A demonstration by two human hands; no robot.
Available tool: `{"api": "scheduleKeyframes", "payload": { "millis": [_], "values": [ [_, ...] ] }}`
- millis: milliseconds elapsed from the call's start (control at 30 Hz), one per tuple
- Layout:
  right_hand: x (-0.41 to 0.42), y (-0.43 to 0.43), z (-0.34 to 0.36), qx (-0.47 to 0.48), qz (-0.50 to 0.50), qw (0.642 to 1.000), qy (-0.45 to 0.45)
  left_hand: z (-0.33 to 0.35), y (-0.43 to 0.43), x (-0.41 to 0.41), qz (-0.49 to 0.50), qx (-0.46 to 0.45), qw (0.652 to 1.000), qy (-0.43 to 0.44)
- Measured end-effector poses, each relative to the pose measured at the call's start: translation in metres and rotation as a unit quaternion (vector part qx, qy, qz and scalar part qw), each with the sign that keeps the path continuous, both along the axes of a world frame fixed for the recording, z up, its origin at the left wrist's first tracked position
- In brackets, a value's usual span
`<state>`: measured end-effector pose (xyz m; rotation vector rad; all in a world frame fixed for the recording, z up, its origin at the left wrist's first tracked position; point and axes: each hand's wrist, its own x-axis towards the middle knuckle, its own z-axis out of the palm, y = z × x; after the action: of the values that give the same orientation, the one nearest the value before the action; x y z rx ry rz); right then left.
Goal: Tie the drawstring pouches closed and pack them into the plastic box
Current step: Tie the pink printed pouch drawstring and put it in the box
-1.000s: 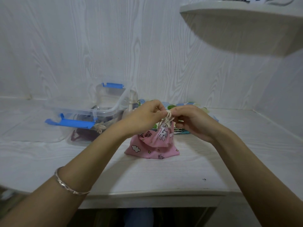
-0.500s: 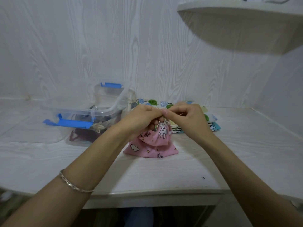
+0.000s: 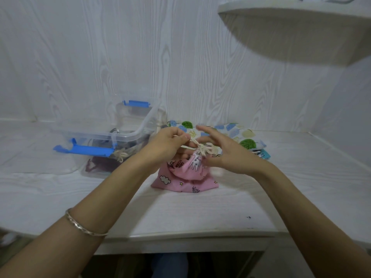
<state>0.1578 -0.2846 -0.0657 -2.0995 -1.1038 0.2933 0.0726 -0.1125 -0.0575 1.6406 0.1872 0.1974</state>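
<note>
One pink pouch (image 3: pixel 186 174) sits mid-table (image 3: pixel 200 213), its cord (image 3: pixel 202 149) knotted on top. Our left hand (image 3: pixel 168 143) pinches a cord end at ten o'clock. Our right hand (image 3: pixel 226 155) sits at three o'clock, fingers spread, gripping nothing we can see. Farther out at ten o'clock lies the plastic box (image 3: pixel 128 135).

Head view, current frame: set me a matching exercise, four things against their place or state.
Things:
1. pink pouch
2. plastic box
3. leaf-print pouch
4. bracelet

Places or states:
A. worn on the left arm
B. lying flat at the back, behind the pink one
C. front centre of the table, cream cord at its neck
D. lidless, left of centre, blue latches, dark pouch inside

Pairs: 1-C, 2-D, 3-B, 4-A
</note>
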Motion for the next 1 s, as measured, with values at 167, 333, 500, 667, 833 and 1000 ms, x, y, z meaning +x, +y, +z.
{"api": "scheduleKeyframes", "payload": {
  "millis": [167,333,500,667,833,1000],
  "values": [
    [0.012,0.022,0.024,0.128,-0.054,0.989,-0.049,0.011,0.009,-0.005,0.181,0.219,0.954,-0.096],
    [0.012,0.040,0.084,0.251,-0.076,0.958,-0.115,0.048,0.016,-0.006,-0.180,-0.021,0.949,0.259],
    [-0.005,0.069,0.143,0.303,0.007,0.926,-0.223,0.086,0.023,0.020,-0.218,-0.153,0.953,0.143],
    [-0.025,0.101,0.166,0.335,0.075,0.901,-0.265,0.121,0.065,0.038,-0.150,-0.149,0.977,-0.010],
    [-0.019,0.141,0.156,0.324,0.066,0.915,-0.230,0.125,0.112,0.038,-0.053,-0.173,0.982,-0.062],
    [0.000,0.177,0.133,0.299,0.065,0.937,-0.166,0.098,0.155,0.045,0.033,-0.215,0.976,-0.013]
  ]
}}
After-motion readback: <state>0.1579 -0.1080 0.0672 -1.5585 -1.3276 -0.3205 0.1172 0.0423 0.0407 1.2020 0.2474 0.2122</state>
